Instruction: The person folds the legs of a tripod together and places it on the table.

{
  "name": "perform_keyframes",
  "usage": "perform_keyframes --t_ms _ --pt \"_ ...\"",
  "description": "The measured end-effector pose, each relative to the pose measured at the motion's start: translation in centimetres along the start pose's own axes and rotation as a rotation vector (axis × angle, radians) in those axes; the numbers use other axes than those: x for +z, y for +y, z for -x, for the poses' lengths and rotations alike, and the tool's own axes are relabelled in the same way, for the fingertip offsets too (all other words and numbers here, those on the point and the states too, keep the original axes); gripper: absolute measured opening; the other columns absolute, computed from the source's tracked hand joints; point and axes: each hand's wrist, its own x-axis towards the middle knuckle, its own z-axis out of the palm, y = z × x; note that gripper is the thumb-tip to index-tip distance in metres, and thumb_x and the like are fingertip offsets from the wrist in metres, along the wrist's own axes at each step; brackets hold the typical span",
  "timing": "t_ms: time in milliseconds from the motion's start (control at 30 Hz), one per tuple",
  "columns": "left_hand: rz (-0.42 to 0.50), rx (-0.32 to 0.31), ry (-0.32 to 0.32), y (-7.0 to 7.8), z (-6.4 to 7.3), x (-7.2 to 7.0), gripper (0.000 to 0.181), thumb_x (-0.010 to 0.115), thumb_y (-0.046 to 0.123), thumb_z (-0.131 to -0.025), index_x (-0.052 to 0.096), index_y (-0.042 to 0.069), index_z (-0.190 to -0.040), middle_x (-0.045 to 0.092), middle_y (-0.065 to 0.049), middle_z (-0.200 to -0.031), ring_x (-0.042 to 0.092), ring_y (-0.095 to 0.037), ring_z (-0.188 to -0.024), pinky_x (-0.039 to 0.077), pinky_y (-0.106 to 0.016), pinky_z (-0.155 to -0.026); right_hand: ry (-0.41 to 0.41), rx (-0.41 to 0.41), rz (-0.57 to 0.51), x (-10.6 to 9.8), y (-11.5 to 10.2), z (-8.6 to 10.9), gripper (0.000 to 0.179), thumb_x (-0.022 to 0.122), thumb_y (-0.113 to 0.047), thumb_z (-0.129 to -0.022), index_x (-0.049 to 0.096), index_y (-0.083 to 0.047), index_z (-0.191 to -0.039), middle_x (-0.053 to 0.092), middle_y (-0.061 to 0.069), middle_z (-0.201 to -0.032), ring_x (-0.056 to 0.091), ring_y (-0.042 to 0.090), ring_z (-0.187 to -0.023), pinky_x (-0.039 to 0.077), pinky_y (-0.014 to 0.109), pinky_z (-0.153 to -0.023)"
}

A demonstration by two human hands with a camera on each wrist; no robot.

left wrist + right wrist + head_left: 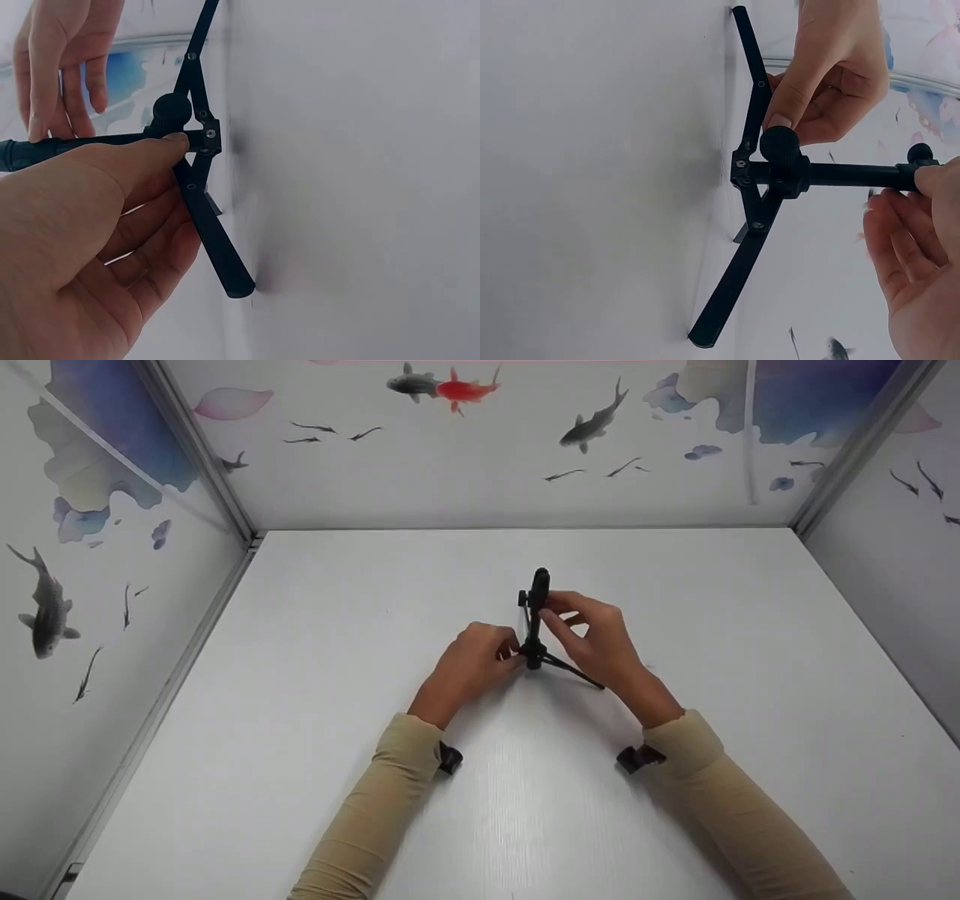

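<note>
A small black tripod (534, 624) stands upright on the white table with its legs spread. My left hand (472, 661) grips it low down, the thumb beside the round knob (779, 145) at the leg hub and the fingers curled behind. Higher up, my right hand (601, 639) pinches the column between thumb and fingers, right by a smaller knob (919, 154). In the left wrist view a leg (219, 244) slants out past the left fingers to the tabletop. The top of the tripod is outside both wrist views.
The white tabletop (300, 780) extends around the tripod. White panels printed with fish close off the back (480, 472) and both sides, joined by grey metal corner posts (210, 457). Small black devices (450, 759) sit at both sleeve cuffs.
</note>
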Motion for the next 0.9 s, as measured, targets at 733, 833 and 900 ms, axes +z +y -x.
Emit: perform_keyframes --t_ms 733,833,900 --pt "0.028 0.015 0.016 0.15 -0.27 0.14 0.012 0.08 0.021 -0.1 0.085 0.013 -0.108 0.082 0.001 -0.095 0.07 -0.015 -0.089 0.06 -0.035 -0.083 0.074 0.02 0.011 0.49 -0.19 0.1 0.026 0.074 -0.026 -0.105 0.079 -0.02 -0.13 0.082 -0.006 -0.119 0.077 0.011 -0.101 0.061 0.022 -0.074" --pt "0.05 0.017 0.015 0.18 -0.31 0.17 0.012 0.081 0.019 -0.099 0.085 0.012 -0.108 0.084 0.0 -0.097 0.075 -0.013 -0.091 0.062 -0.035 -0.085 0.074 0.014 0.007 0.49 -0.12 0.12 0.025 0.074 -0.025 -0.105 0.079 -0.019 -0.129 0.082 -0.006 -0.118 0.077 0.011 -0.1 0.061 0.021 -0.074" --pt "0.063 0.018 0.015 0.17 -0.33 0.18 0.012 0.081 0.018 -0.099 0.086 0.012 -0.108 0.084 0.001 -0.097 0.077 -0.011 -0.092 0.063 -0.034 -0.086 0.074 0.01 0.006 0.48 -0.08 0.13 0.025 0.074 -0.025 -0.105 0.08 -0.019 -0.128 0.083 -0.006 -0.118 0.077 0.012 -0.099 0.06 0.02 -0.074"
